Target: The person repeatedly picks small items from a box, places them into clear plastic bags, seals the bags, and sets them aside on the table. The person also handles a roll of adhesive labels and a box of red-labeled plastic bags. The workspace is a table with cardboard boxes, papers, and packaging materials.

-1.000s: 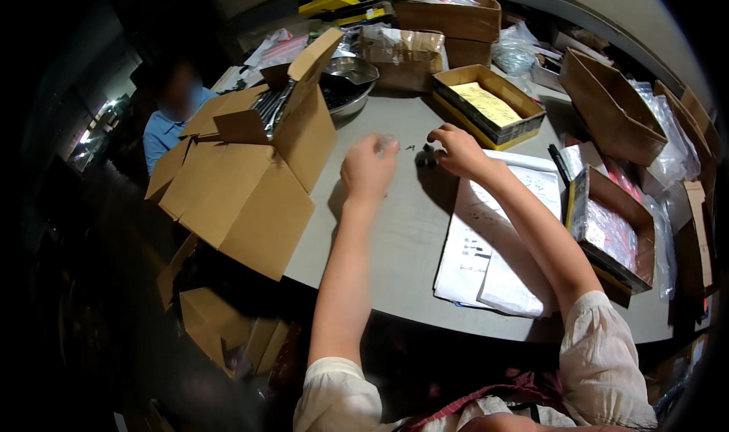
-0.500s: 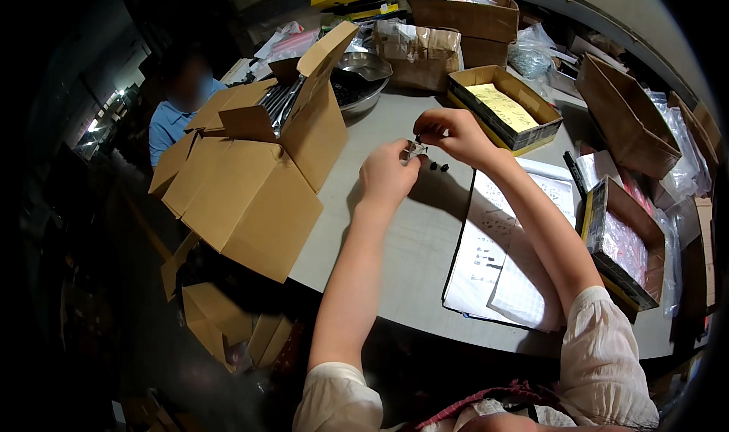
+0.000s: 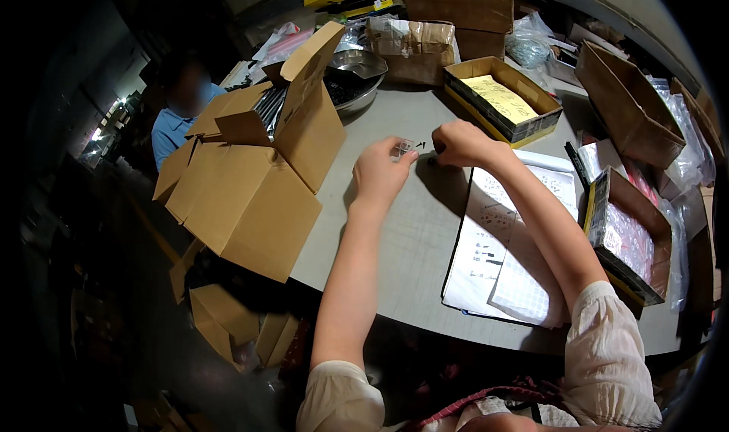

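My left hand (image 3: 382, 171) pinches a small clear plastic piece (image 3: 402, 148) between thumb and fingers, just above the grey table (image 3: 364, 259). My right hand (image 3: 462, 143) is beside it on the right, its fingers curled in and pointing down close to the tabletop. Whatever its fingertips hold, if anything, is hidden. Tiny black parts (image 3: 421, 144) show between the two hands, too small to name. Another small black part (image 3: 431, 161) lies at the edge of my right hand's shadow, below its fingers.
An open cardboard carton (image 3: 254, 197) holding dark strips stands at left, before a metal bowl (image 3: 357, 90). A tray with yellow paper (image 3: 497, 102) sits beyond my right hand. Printed sheets (image 3: 486, 257) lie under my right forearm. Boxes (image 3: 630, 105) line the right. A person (image 3: 178, 124) is at far left.
My right hand has moved away from the clear piece, to the right and down toward the black parts on the table. My left hand keeps the piece, now slightly further left.
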